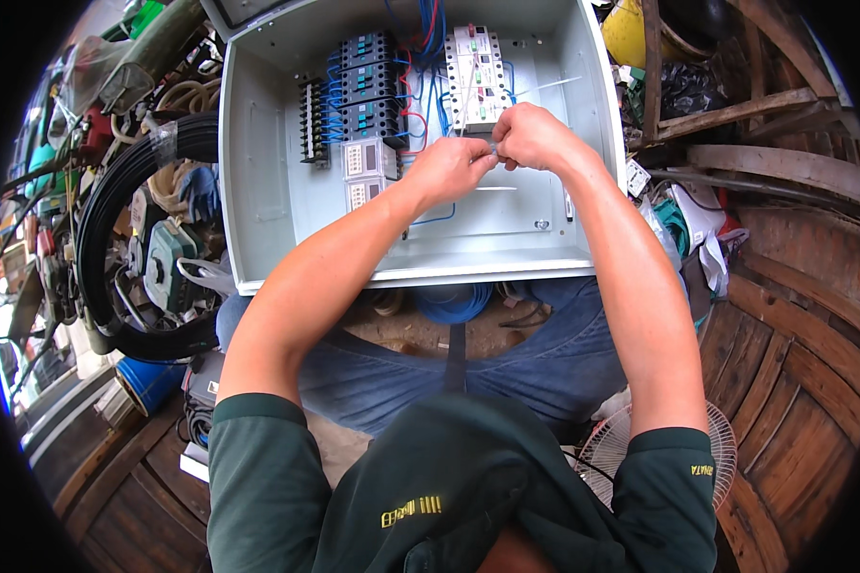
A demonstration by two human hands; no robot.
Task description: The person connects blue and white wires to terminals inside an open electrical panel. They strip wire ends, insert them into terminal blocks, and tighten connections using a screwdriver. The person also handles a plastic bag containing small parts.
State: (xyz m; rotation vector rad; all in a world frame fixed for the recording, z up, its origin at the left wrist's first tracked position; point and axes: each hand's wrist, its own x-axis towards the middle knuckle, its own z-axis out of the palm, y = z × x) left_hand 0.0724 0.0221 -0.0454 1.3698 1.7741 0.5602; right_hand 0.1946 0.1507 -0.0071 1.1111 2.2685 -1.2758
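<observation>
My left hand (456,169) and my right hand (535,138) meet fingertip to fingertip inside a grey metal electrical enclosure (518,256). Both are closed in a pinch around something small, mostly hidden by the fingers. A thin white strip (549,85), resembling a cable tie, sticks out beyond my right hand; whether I hold it is unclear. Just above my hands sits a column of white contactors (475,81) with blue wires (441,91). Left of them are black circuit breakers (366,84), a black terminal strip (312,122) and clear-covered relays (363,160).
The enclosure's front edge rests over my jeans-clad legs (373,377). A black cable coil (88,229) and assorted tools crowd the left. Below the enclosure lies a blue wire coil (452,302). A fan guard (602,444) and wooden panels (784,401) are on the right.
</observation>
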